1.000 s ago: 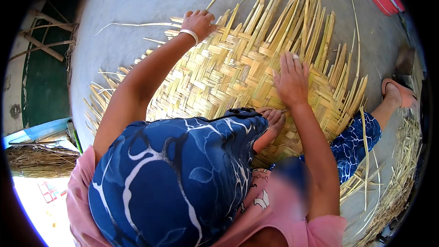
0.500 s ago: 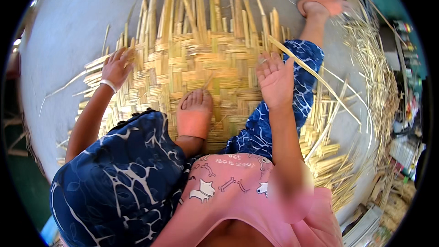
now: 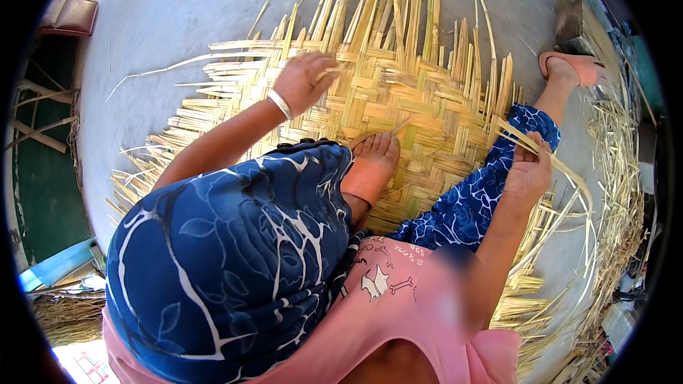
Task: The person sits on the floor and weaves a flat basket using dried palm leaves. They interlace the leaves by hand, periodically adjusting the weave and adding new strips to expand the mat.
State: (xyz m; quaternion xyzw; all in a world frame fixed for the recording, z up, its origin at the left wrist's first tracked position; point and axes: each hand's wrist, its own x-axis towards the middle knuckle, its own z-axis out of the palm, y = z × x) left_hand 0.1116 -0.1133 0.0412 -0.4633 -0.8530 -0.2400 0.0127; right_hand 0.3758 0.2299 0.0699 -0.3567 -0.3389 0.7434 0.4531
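Person sits on a woven bamboo mat (image 3: 398,99) spread on a grey concrete floor (image 3: 171,21), looking down over own knees in blue patterned trousers (image 3: 235,256) and a pink shirt (image 3: 405,313). Left hand (image 3: 302,84), white bangle (image 3: 280,104) at the wrist, rests on the mat's woven area toward its far-left part, fingers curled together around the end of a pale strip (image 3: 329,71); the grip looks pinched shut, though the fingertips are partly hidden. Right hand (image 3: 528,169) is at the mat's right edge, above the right thigh, closed on a bundle of long loose bamboo strips (image 3: 569,178) that arc away from the mat edge and down toward the floor's right side. Left bare foot (image 3: 370,163) lies flat on the weave near the mat's centre, toes pointing away from the body. Right foot in a pink sandal (image 3: 573,67) sits off the mat's far-right corner, on the floor. Unwoven strip ends fan out along the mat's far edge and its left edge. A heap of thin bamboo scraps (image 3: 615,192) runs along the floor's right edge. Dark block-like object (image 3: 569,23) just beyond the sandal; kind unclear. Reddish-brown flat object (image 3: 67,16) near the floor's far-left corner, well apart from both hands.
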